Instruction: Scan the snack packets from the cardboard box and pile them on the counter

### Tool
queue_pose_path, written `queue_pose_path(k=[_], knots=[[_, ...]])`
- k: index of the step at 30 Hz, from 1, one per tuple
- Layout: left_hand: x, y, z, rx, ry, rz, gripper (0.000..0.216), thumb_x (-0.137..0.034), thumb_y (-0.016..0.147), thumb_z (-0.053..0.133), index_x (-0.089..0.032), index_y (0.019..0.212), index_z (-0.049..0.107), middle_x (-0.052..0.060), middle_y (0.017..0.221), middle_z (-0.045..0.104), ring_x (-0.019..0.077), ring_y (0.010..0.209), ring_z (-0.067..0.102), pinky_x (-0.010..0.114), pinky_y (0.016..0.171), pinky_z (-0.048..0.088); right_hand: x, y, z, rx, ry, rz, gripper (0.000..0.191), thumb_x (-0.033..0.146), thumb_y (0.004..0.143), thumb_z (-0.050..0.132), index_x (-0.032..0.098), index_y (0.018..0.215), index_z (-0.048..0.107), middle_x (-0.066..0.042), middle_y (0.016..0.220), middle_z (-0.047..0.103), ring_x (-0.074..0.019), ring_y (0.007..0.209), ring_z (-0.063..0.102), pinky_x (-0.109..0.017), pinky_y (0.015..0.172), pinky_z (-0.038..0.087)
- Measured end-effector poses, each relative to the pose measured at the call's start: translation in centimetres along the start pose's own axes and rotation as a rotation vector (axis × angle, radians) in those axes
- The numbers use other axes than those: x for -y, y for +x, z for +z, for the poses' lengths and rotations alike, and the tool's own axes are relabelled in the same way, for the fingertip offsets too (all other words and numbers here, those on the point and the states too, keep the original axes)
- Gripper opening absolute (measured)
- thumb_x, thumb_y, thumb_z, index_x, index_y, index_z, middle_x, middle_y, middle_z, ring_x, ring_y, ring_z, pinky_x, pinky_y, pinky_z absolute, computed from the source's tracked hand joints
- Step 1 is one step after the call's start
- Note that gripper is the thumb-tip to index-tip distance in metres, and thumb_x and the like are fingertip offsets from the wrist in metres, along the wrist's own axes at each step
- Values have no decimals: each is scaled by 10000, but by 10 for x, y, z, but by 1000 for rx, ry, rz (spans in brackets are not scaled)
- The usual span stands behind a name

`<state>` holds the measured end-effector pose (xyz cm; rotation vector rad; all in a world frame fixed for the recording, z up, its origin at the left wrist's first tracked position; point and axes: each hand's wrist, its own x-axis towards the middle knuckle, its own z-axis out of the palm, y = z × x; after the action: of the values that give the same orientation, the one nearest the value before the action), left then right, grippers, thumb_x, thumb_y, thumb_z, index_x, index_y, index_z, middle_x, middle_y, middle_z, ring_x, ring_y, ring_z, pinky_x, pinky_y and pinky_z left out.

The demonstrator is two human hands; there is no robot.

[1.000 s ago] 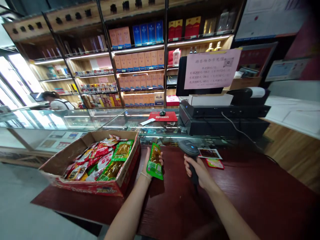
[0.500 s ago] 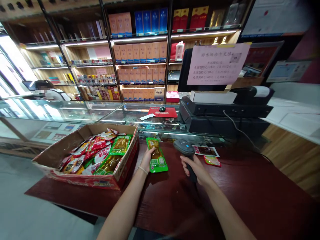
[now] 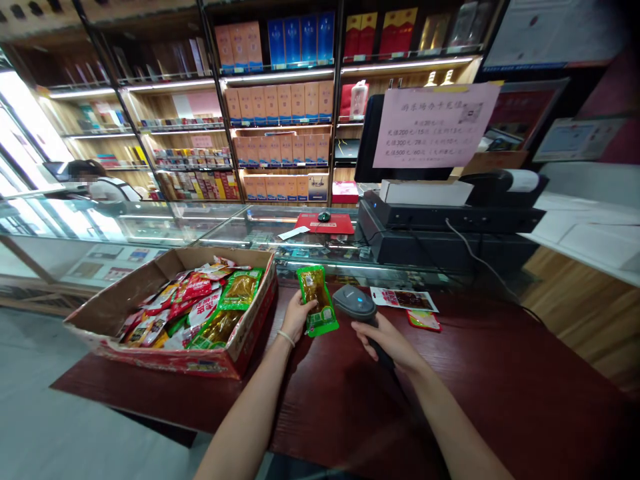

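Observation:
Over the dark red tabletop, my left hand (image 3: 297, 316) is closed on a green snack packet (image 3: 314, 293) with a clear window showing brown food. The thumb presses on its front face. My right hand (image 3: 389, 341) is wrapped round the handle of a dark grey barcode scanner (image 3: 355, 302), whose head is tilted toward the packet and close to its right edge. A blue light shows on top of the scanner. Behind the scanner, a white and dark snack packet (image 3: 404, 299) lies flat, partly over a smaller red and green packet (image 3: 424, 321).
At the left, an open cardboard box (image 3: 240, 360) holds many snack packets. A glass counter (image 3: 220, 230) runs behind, with a red mouse pad (image 3: 333, 225). At the right stand a monitor with a pink notice (image 3: 435, 127) and a printer (image 3: 505, 190). A person (image 3: 103, 187) sits far left.
My left hand has raised and turned the green packet slightly so its face angles toward the scanner. The scanner has moved left, closer to the packet, uncovering more of the white packet behind.

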<state>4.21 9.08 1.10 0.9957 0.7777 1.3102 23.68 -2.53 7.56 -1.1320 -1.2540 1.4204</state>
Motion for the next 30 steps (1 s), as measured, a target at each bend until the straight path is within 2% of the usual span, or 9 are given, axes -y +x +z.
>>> queue_pose_path(k=[4, 8, 13, 16, 19, 22, 25, 27, 30], knots=[[-1, -1, 1, 30, 34, -20, 396, -146, 627, 744, -151, 1010, 641, 70, 956, 706, 197, 859, 644, 316, 837, 464, -1, 0, 0, 10, 6, 10, 311, 425, 797, 669, 196, 843, 464, 82, 571, 490, -45, 354, 408, -164, 328, 280], [-2, -5, 6, 31, 68, 19, 424, -149, 656, 727, -170, 1062, 607, 65, 1013, 694, 197, 938, 635, 300, 876, 452, 4, -1, -2, -19, 42, -20, 326, 441, 780, 676, 202, 854, 467, 84, 567, 508, -48, 351, 414, -167, 331, 290], [3, -3, 22, -47, 132, -104, 528, -104, 646, 713, -191, 1120, 498, 44, 891, 695, 175, 789, 653, 291, 761, 483, 11, -2, -19, -213, 137, -35, 372, 473, 737, 697, 227, 849, 441, 101, 547, 509, -48, 342, 397, -159, 319, 283], [11, 7, 45, 50, 137, -123, 474, -80, 612, 736, -179, 1039, 553, 40, 859, 687, 170, 775, 645, 280, 751, 481, 20, -6, -39, -340, 180, -104, 373, 473, 726, 706, 232, 853, 451, 99, 543, 504, -55, 347, 412, -162, 316, 295], [25, 20, 82, 143, 132, -108, 385, -85, 577, 770, -170, 929, 637, 16, 773, 663, 149, 718, 618, 247, 722, 467, 30, -14, -62, -450, 227, -174, 360, 472, 715, 718, 224, 794, 470, 84, 538, 505, -58, 348, 421, -176, 318, 316], [49, 28, 125, 110, 153, -118, 344, -83, 561, 782, -162, 875, 667, -21, 646, 600, 115, 610, 563, 220, 658, 444, 38, -22, -81, -527, 305, -231, 375, 468, 711, 722, 220, 695, 442, 78, 496, 478, -59, 331, 400, -189, 311, 312], [73, 31, 160, 62, 129, -166, 308, -78, 594, 756, -152, 874, 649, -7, 679, 612, 114, 639, 572, 229, 689, 445, 39, -25, -91, -578, 378, -260, 391, 472, 711, 720, 223, 662, 422, 77, 476, 463, -62, 322, 391, -196, 308, 310], [84, 31, 174, 22, 81, -219, 334, -61, 596, 748, -156, 894, 632, 0, 698, 619, 133, 688, 594, 260, 740, 452, 38, -25, -92, -585, 398, -259, 392, 470, 706, 724, 224, 663, 423, 74, 480, 471, -64, 322, 393, -200, 308, 312], [85, 29, 179, -28, 29, -204, 395, 6, 547, 747, -162, 885, 630, 34, 766, 643, 182, 837, 622, 316, 857, 435, 36, -22, -88, -569, 383, -237, 391, 465, 689, 740, 228, 678, 429, 78, 470, 472, -70, 316, 392, -206, 306, 312]])
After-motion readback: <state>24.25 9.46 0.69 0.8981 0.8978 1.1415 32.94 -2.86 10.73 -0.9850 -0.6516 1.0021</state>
